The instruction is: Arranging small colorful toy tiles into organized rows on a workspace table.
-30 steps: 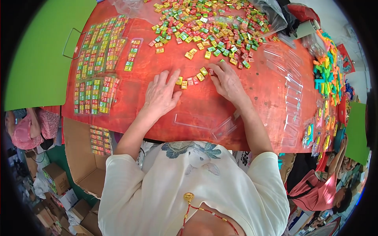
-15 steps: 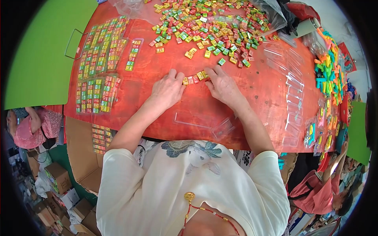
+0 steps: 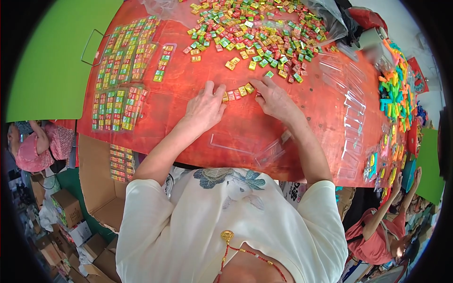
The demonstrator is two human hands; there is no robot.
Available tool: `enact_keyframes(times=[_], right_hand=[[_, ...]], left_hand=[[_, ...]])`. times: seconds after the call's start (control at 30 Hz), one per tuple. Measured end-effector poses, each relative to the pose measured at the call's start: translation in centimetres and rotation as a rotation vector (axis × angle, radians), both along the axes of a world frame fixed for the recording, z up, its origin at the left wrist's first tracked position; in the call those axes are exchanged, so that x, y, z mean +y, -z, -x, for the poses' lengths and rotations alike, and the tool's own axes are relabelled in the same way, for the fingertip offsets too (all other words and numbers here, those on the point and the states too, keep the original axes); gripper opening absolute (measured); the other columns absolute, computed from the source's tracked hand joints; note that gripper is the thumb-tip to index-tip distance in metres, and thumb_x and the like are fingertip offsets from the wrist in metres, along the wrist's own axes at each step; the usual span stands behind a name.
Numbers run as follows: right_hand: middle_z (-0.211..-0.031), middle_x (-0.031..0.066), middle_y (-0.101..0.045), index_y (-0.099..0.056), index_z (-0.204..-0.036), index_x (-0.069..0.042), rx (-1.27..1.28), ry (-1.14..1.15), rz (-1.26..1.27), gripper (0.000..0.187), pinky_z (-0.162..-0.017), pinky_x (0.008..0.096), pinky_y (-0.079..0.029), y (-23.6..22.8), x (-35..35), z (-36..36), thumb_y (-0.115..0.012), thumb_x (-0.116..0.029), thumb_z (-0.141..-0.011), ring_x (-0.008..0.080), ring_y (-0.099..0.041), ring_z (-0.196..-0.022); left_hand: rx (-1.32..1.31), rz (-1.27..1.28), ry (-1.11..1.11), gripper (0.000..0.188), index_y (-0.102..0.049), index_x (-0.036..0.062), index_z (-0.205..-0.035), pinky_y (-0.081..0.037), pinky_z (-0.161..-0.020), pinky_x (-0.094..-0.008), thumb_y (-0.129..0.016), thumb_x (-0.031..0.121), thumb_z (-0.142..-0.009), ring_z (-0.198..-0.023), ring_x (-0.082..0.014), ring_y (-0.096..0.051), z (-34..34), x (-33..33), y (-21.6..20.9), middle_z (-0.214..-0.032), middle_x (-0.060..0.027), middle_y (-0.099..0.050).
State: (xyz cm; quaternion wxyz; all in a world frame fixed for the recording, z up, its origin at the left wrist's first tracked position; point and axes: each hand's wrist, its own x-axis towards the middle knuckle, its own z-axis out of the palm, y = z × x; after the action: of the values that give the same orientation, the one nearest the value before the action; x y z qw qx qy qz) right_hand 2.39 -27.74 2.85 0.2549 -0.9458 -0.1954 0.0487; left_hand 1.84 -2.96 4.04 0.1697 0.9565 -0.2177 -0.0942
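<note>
On the red table, a short curved row of small red and yellow boxes [image 3: 237,93] lies between my two hands. My left hand [image 3: 204,107] has its finger and thumb closed around the row's left end. At the other end, my right hand [image 3: 277,102] has bent fingers, its forefinger touching or nearly touching the last yellow box. A bit of red shows between its finger and thumb, too small to name. Left of my hands lies a narrow clear tray [image 3: 164,62] filled with similar boxes.
A big heap of loose small boxes [image 3: 255,33] covers the table's far part. Filled trays [image 3: 123,52] stand left, clear plastic trays [image 3: 354,113] right. Another clear tray [image 3: 271,153] lies near the front edge. Colourful plastic toys [image 3: 396,89] are piled far right. A co-worker [image 3: 377,231] is at lower right.
My right hand has shifted a little right, its thumb away from the row. My left hand stays at the left end. The view has shifted slightly, and the co-worker's arms at right have moved.
</note>
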Motion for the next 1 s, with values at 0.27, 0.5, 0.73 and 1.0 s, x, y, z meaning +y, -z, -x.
enact_keyframes(times=[0.27, 0.5, 0.73, 1.0], right_hand=[[-0.112, 0.0205, -0.058, -0.056, -0.135, -0.007, -0.077, 0.020, 0.008, 0.051, -0.084, 0.0459, -0.055, -0.2, 0.2, -1.1, -0.065, -0.004, -0.085, 0.0408, -0.063, -0.101], [-0.109, 0.0189, -0.060, -0.060, -0.128, -0.008, -0.056, -0.107, -0.039, 0.045, -0.081, 0.0459, -0.055, 0.2, 0.9, -0.7, -0.067, -0.005, -0.084, 0.0391, -0.065, -0.094], [-0.107, 0.0185, -0.059, -0.061, -0.127, -0.007, 0.011, -0.077, 0.005, 0.042, -0.079, 0.0468, -0.055, -0.7, 1.4, 0.0, -0.067, -0.006, -0.085, 0.0390, -0.066, -0.092], [-0.117, 0.0189, -0.059, -0.059, -0.129, -0.003, -0.090, -0.062, -0.067, 0.044, -0.089, 0.0451, -0.053, -0.9, -0.1, 0.7, -0.069, -0.006, -0.085, 0.0393, -0.062, -0.106]], left_hand=[[-0.007, 0.007, -0.010, 0.051, -0.051, 0.0033, -0.132, -0.059, -0.077, -0.0491, -0.071, 0.021, -0.089, -0.103, -0.0397, -0.066, -0.1, -0.3, -0.2, -0.117, -0.0205, -0.048], [-0.048, 0.024, -0.005, 0.035, -0.056, 0.0037, -0.116, -0.060, -0.071, -0.0489, -0.071, 0.021, -0.090, -0.096, -0.0393, -0.068, -0.3, -0.8, 0.5, -0.111, -0.0199, -0.050], [-0.035, 0.066, 0.001, 0.045, -0.053, 0.0078, -0.131, -0.058, -0.076, -0.0507, -0.069, 0.021, -0.090, -0.101, -0.0411, -0.066, -0.1, -0.2, 0.5, -0.116, -0.0204, -0.050], [0.038, 0.022, -0.002, 0.053, -0.051, 0.0084, -0.136, -0.055, -0.080, -0.0504, -0.071, 0.019, -0.088, -0.099, -0.0412, -0.065, -1.2, 3.0, -0.6, -0.119, -0.0173, -0.050]])
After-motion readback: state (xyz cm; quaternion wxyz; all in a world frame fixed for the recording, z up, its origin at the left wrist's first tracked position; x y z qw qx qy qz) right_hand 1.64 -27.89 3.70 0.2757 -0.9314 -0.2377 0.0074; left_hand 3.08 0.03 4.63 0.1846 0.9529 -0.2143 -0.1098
